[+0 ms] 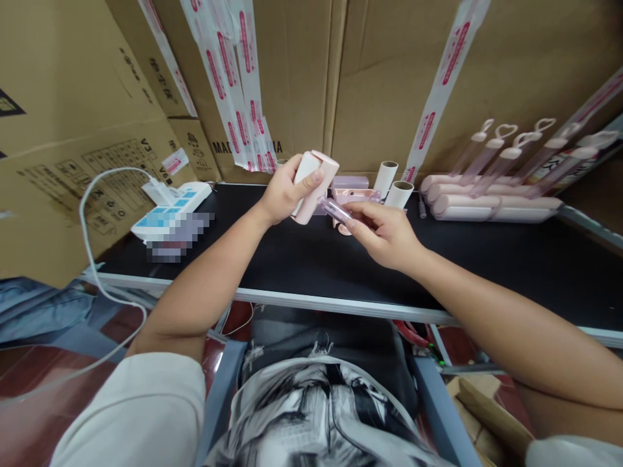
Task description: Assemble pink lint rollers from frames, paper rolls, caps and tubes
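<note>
My left hand (285, 193) is closed around a lint roller (318, 188), a white roll beside a pale pink curved cover, held tilted above the black table. My right hand (384, 230) grips a translucent pinkish-purple handle (337, 211) between thumb and fingers. Its tip points up and left at the roller's lower side; I cannot tell if they touch. Just behind the hands lie pink plastic parts (357, 194), partly hidden. Two white rolls with cardboard cores (400, 194) stand upright to their right.
Several pink lint rollers with heart-topped handles (491, 204) are stacked at the right. A white and blue power strip (172, 211) with a plugged-in cable lies left, near a blurred-out item. Cardboard (370, 84) walls the back and left. The black table (311, 269) has a metal front edge.
</note>
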`<state>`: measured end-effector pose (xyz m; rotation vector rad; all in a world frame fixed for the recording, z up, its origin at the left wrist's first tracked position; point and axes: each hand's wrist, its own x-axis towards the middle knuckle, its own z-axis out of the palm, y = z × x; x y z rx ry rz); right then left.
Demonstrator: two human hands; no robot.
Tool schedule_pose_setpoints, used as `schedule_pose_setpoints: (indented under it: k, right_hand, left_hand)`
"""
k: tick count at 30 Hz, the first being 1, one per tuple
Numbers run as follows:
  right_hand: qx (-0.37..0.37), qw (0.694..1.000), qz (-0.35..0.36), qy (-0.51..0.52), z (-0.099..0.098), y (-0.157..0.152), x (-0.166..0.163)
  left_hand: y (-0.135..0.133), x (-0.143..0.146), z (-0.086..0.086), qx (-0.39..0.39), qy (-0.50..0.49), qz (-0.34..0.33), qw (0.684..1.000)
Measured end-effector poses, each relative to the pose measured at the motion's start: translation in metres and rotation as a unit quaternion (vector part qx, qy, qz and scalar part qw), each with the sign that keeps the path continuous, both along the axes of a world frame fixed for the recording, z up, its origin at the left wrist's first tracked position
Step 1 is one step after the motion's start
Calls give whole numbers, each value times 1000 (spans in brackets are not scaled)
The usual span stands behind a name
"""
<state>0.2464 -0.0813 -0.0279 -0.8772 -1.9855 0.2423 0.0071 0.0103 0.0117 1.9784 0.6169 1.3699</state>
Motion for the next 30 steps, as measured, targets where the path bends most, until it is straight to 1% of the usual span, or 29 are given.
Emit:
schedule_pose_setpoints:
  k: [5,14,22,30]
  right_hand:
    - [-10,1000,3,-13,-1,1,-1]
    - [-10,1000,2,-13,-3,0,-1]
    - [-25,1000,7,-16,-1,-1,-2]
    - [-30,999,3,-19,-7,2,-3]
  left_hand:
    - [4,0,-3,21,32,28,999]
    - [-5,3,2,18,64,68,995]
    - [-5,3,0,25,106,96,989]
    - [-8,3,1,33,147,122,981]
